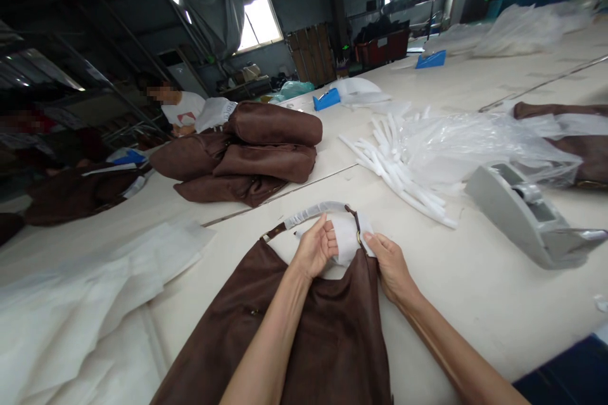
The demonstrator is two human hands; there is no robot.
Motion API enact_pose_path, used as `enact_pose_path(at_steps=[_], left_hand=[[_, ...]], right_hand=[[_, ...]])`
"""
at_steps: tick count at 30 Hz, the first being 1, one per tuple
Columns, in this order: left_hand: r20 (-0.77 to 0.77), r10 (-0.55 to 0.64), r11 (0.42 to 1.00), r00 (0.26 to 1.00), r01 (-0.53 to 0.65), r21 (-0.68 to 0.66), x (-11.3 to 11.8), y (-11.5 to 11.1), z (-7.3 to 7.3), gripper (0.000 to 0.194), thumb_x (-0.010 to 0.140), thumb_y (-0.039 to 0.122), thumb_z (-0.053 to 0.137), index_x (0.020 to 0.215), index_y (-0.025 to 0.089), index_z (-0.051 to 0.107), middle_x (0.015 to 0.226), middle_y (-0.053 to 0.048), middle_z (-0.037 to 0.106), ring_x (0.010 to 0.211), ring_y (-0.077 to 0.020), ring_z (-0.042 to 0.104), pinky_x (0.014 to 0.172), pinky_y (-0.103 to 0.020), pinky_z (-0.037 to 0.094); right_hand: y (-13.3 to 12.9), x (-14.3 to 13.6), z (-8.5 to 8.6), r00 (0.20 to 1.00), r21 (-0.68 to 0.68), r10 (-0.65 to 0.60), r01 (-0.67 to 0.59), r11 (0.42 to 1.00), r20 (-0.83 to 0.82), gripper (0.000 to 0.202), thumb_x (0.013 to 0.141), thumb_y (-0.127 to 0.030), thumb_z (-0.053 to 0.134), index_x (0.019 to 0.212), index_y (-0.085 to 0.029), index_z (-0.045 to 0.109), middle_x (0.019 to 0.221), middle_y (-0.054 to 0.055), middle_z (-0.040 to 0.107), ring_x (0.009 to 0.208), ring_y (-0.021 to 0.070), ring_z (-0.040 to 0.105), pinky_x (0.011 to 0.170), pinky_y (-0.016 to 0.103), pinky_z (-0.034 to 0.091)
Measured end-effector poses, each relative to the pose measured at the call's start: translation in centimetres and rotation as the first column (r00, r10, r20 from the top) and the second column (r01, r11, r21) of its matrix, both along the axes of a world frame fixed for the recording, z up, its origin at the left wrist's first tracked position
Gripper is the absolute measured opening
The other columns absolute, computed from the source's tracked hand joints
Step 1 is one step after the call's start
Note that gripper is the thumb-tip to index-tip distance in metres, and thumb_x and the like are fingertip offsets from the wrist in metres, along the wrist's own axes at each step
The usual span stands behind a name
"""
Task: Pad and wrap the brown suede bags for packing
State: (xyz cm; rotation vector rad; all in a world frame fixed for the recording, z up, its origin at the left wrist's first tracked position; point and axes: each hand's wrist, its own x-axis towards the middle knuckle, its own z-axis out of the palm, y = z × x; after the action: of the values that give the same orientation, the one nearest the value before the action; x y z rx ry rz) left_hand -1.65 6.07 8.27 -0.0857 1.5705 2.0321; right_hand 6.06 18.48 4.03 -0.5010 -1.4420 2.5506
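A dark brown handbag [327, 323] lies on the table in front of me, its strap arching away at the top. White wrapping [316, 211] covers the middle of that strap. My left hand [317, 245] is inside the strap loop, fingers curled on a white foam sheet [346, 237]. With thumb and fingers closed, my right hand [387, 259] pinches the sheet's right edge beside the brass ring [359, 237] at the strap's end. The sheet passes behind the ring and strap end. The tips of my right fingers are hidden.
Stacked brown bags [251, 152] lie beyond, left of centre. White foam rods [399, 171] and clear plastic bags [456, 139] are to the right, near a grey tape dispenser [527, 215]. White sheets [85, 291] cover the left. A person [183, 107] is behind the stack.
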Motion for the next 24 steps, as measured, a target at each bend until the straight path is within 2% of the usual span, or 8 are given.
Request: enact_pose_path(at_steps=[2,4,8,11,15,19,21,24], left_hand=[[0.022,0.043,0.997,0.999,-0.044,0.064,0.7,0.5,-0.7,0.038,0.062,0.041,0.081,0.081,0.011,0.069,0.073,-0.009,0.071,0.065,-0.0201,0.067,0.062,-0.029,0.054],[-0.01,0.083,0.994,0.997,-0.082,0.079,1.8,1.4,-1.4,0.04,0.06,0.038,0.082,0.086,0.011,0.07,0.078,-0.009,0.073,0.073,-0.0228,0.069,0.069,-0.031,0.056],[-0.001,0.104,0.99,0.995,-0.104,0.095,3.5,3.0,-2.3,0.046,0.065,0.045,0.078,0.095,0.012,0.073,0.087,-0.011,0.075,0.083,-0.0274,0.071,0.078,-0.037,0.057],[0.039,0.072,0.994,0.997,-0.075,0.084,3.9,3.4,-2.2,0.047,0.07,0.049,0.076,0.099,0.012,0.074,0.093,-0.013,0.076,0.09,-0.0287,0.071,0.085,-0.039,0.056],[0.036,0.077,0.995,0.996,-0.079,0.054,4.1,3.3,-1.7,0.057,0.079,0.062,0.066,0.104,0.012,0.074,0.101,-0.015,0.076,0.101,-0.0295,0.069,0.096,-0.039,0.052],[-0.078,0.087,0.996,0.993,-0.088,-0.006,4.2,3.1,-1.0,0.067,0.079,0.07,0.062,0.101,0.008,0.075,0.1,-0.018,0.075,0.106,-0.0309,0.067,0.102,-0.038,0.048],[-0.129,0.081,0.996,0.988,-0.084,-0.018,4.1,3.2,-0.7,0.067,0.078,0.069,0.064,0.099,0.007,0.074,0.097,-0.018,0.076,0.104,-0.0316,0.068,0.1,-0.039,0.049],[-0.155,0.075,0.997,0.985,-0.077,-0.002,3.8,3.3,-0.5,0.065,0.076,0.068,0.067,0.096,0.007,0.073,0.09,-0.017,0.076,0.096,-0.0308,0.07,0.092,-0.038,0.052]], right_hand=[[-0.3,0.0,-0.1,1.0,-0.032,-0.011,0.01,0.999,-0.021,0.04,0.074,-0.055,0.073,0.068,-0.02,0.054,0.064,-0.003,0.05,0.061,0.0134,0.042,0.058,0.026,0.036],[-0.5,0.0,-0.3,0.999,-0.016,-0.017,0.017,1.0,-0.028,0.04,0.076,-0.055,0.071,0.068,-0.021,0.051,0.063,-0.003,0.047,0.06,0.0132,0.041,0.057,0.026,0.035],[-0.8,-0.1,-0.5,1.0,0.149,-0.021,0.022,0.989,-0.005,0.042,0.08,-0.056,0.064,0.065,-0.022,0.045,0.061,-0.004,0.04,0.059,0.0128,0.035,0.055,0.026,0.031],[-0.9,-0.2,-0.3,0.998,0.31,-0.055,0.043,0.95,0.031,0.042,0.079,-0.055,0.062,0.061,-0.022,0.041,0.06,-0.004,0.039,0.06,0.0138,0.038,0.057,0.027,0.032],[-1.2,-0.2,0.1,0.991,0.499,-0.105,0.053,0.865,0.077,0.037,0.08,-0.05,0.057,0.06,-0.023,0.041,0.06,-0.002,0.046,0.063,0.016,0.045,0.062,0.028,0.037],[-1.1,-0.2,0.4,0.995,0.638,-0.092,0.043,0.769,0.044,0.03,0.084,-0.047,0.047,0.068,-0.022,0.05,0.072,0.001,0.06,0.068,0.0169,0.053,0.068,0.028,0.041],[-1.0,-0.2,0.4,0.995,0.713,-0.098,0.047,0.699,0.031,0.03,0.085,-0.045,0.044,0.066,-0.022,0.048,0.071,0.001,0.06,0.064,0.0156,0.052,0.066,0.027,0.04],[-1.2,-0.2,0.3,0.991,0.824,-0.135,0.065,0.563,0.014,0.028,0.085,-0.042,0.041,0.064,-0.023,0.043,0.061,0.0,0.055,0.055,0.0142,0.046,0.059,0.027,0.035]])
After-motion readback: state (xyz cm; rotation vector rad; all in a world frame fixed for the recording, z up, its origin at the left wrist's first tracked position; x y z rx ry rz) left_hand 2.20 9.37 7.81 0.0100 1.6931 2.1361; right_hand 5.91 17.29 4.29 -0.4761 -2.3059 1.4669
